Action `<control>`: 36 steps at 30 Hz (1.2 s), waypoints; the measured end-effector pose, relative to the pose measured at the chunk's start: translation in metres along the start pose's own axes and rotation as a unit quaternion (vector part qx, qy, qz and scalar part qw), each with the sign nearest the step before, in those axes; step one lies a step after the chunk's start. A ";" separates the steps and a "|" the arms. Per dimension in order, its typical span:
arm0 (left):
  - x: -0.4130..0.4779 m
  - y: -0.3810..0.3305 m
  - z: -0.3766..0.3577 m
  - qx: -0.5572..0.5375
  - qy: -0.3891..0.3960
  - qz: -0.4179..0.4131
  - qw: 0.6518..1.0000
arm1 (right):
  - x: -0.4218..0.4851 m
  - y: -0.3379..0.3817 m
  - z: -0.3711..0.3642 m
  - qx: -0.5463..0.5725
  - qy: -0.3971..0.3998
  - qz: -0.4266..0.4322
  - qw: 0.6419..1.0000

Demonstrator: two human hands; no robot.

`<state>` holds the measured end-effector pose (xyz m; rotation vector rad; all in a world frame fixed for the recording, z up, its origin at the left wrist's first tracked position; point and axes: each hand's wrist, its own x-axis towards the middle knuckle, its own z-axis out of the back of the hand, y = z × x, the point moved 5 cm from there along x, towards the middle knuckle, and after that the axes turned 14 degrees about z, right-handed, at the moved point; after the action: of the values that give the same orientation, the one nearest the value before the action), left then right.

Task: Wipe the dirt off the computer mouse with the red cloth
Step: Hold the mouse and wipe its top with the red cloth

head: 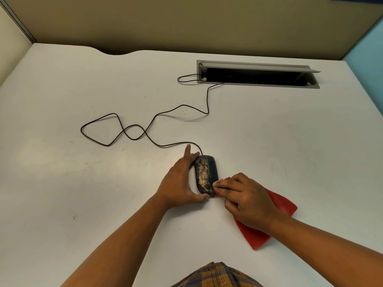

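Observation:
A black wired computer mouse point(205, 175) lies on the white desk, its top speckled with tan dirt. My left hand point(180, 181) cups the mouse's left side, fingers along its edge and thumb at its near end. My right hand point(246, 201) presses flat on the red cloth point(277, 204), with the fingertips and the cloth's front corner touching the mouse's near right edge. Most of the cloth trails behind the hand toward the lower right.
The mouse's black cable point(132, 131) loops across the desk point(62, 183) and runs into an open grey cable slot point(257, 74) at the back right. Partition walls close off the desk's far and left sides; a blue panel stands at the right.

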<state>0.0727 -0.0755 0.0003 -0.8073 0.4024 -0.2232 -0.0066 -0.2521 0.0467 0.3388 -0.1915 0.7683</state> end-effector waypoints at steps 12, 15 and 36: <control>0.000 -0.002 0.001 0.004 -0.001 0.005 1.000 | 0.074 -0.067 -0.001 0.099 0.062 -0.173 0.978; -0.001 -0.002 0.001 0.001 -0.001 0.008 1.000 | 0.082 -0.073 -0.010 0.118 0.120 -0.192 0.967; -0.002 -0.004 0.000 0.003 -0.014 0.009 1.000 | 0.079 -0.068 -0.007 0.076 0.126 -0.216 0.965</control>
<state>0.0713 -0.0775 0.0041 -0.8001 0.3816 -0.1963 0.0974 -0.2436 0.0481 0.4067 0.1805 0.3865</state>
